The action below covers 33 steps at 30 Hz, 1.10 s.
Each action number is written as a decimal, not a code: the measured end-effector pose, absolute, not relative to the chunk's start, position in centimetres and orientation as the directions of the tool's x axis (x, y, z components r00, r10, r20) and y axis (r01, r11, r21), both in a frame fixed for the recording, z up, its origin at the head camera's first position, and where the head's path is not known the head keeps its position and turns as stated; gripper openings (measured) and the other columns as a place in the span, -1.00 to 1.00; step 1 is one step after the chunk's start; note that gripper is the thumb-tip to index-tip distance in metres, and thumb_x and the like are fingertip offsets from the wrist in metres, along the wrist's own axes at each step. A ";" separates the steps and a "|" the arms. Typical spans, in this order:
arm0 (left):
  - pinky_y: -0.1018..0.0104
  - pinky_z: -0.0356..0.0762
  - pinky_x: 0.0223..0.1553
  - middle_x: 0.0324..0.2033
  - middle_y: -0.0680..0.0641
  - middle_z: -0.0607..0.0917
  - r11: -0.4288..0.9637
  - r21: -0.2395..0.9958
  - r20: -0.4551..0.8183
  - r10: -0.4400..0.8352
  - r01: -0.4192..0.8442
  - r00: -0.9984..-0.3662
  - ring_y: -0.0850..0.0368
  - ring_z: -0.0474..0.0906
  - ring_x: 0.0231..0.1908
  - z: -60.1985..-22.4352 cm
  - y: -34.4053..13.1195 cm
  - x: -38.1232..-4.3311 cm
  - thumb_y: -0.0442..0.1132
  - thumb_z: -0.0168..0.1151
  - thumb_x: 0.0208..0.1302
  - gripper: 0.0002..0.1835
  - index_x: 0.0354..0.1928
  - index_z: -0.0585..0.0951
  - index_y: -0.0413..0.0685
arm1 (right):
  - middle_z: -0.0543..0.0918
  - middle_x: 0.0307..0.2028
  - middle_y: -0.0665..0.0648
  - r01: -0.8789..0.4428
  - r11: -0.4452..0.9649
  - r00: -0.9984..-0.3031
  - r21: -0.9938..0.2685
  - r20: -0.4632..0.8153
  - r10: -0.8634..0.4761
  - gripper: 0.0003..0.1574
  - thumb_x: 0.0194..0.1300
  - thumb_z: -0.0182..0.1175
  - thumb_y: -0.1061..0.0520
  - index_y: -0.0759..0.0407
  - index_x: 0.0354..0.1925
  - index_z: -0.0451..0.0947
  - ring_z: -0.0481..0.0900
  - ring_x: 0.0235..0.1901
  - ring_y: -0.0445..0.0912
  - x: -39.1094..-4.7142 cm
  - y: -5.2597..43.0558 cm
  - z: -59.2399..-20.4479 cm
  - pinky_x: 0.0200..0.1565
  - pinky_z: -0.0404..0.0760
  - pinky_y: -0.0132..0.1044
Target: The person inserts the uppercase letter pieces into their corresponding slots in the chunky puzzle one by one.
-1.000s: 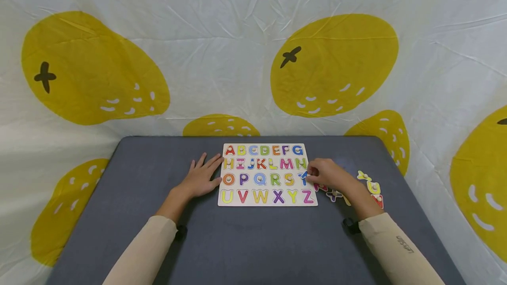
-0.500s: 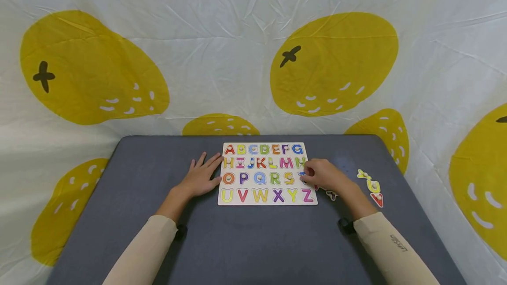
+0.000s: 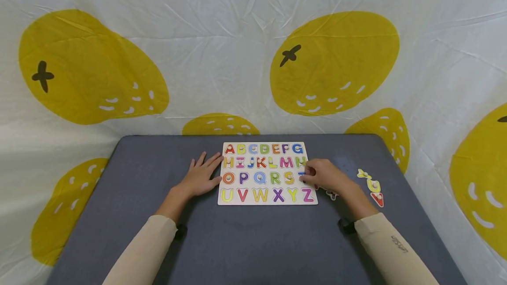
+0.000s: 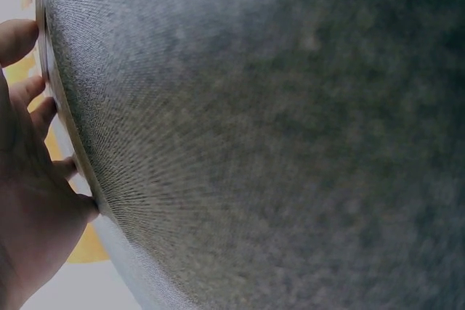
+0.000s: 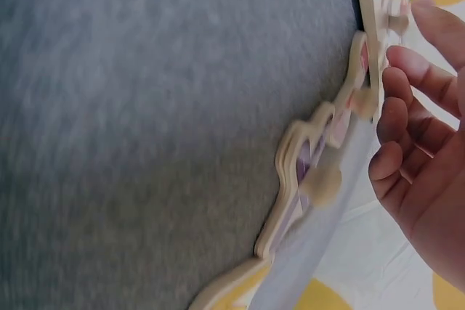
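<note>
A white alphabet puzzle board (image 3: 253, 185) lies flat on the table, with rows of coloured letters. Knobs show on letters in the upper three rows, and none are visible on the bottom row, U to Z. My left hand (image 3: 200, 177) rests beside the board with fingers spread, fingertips touching its left edge. At the right end of the third row, my right hand (image 3: 325, 174) pinches the blue T piece (image 3: 303, 173), mostly covered by the fingers. In the right wrist view, the thumb and fingers of the right hand (image 5: 425, 114) are at the board's edge (image 5: 372, 27), near a knob.
Right of the board lie loose knobbed pieces: a yellow Y (image 3: 363, 173), a yellow U (image 3: 373, 185) and a red V (image 3: 377, 199). A purple piece (image 3: 332, 195) and a pinkish one (image 5: 340, 127) sit partly under the right hand. A fruit-patterned cloth (image 3: 222, 78) hangs behind the grey table (image 3: 253, 245).
My right hand has moved slightly left with the blue T, bringing it over its place on the board, and has since held still. The left hand stays put.
</note>
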State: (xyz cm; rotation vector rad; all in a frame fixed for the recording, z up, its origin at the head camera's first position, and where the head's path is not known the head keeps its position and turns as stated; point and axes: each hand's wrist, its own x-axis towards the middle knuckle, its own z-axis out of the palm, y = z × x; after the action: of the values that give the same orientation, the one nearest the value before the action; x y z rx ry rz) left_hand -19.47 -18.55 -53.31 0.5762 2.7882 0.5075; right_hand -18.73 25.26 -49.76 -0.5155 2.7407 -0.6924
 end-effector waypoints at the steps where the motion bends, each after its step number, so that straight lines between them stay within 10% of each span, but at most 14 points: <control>1: -0.54 -0.23 0.47 0.65 -0.01 0.09 0.860 0.384 -0.168 0.422 0.336 -0.891 -0.36 -0.20 0.62 -53.3 -18.6 -19.5 0.14 0.08 0.51 -0.21 0.66 0.10 0.14 | 0.51 -0.58 -0.05 -0.269 0.823 -0.903 -0.501 -0.167 -0.397 -0.67 0.31 0.45 -0.03 0.02 -0.47 0.55 0.44 -0.59 -0.18 -18.7 25.4 -49.6 -0.47 0.38 -0.33; 13: -0.54 -0.24 0.47 0.65 0.00 0.07 0.865 0.377 -0.181 0.418 0.330 -0.890 -0.34 -0.22 0.63 -53.3 -18.5 -19.5 0.15 0.08 0.51 -0.20 0.66 0.08 0.15 | 0.66 -0.38 -0.07 -0.297 0.830 -0.924 -0.472 -0.076 -0.374 -0.97 0.38 0.37 0.14 0.07 -0.24 0.69 0.52 -0.39 -0.22 -17.6 30.3 -48.7 -0.27 0.57 -0.22; 33: -0.54 -0.24 0.47 0.65 0.00 0.08 0.865 0.382 -0.180 0.415 0.326 -0.892 -0.35 -0.22 0.63 -53.3 -18.6 -19.5 0.14 0.10 0.50 -0.20 0.66 0.09 0.15 | 0.74 -0.31 0.05 -0.114 0.881 -0.975 -0.460 -0.118 -0.187 -0.84 0.35 0.37 0.20 0.25 -0.13 0.70 0.55 -0.36 -0.33 -13.9 42.4 -47.7 -0.31 0.57 -0.34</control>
State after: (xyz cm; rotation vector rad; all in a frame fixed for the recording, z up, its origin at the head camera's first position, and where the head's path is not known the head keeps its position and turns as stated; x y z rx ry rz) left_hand -19.52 -18.62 -53.33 0.5624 2.7821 0.5042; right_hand -13.95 42.41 -47.67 -0.2329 2.8910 -0.6926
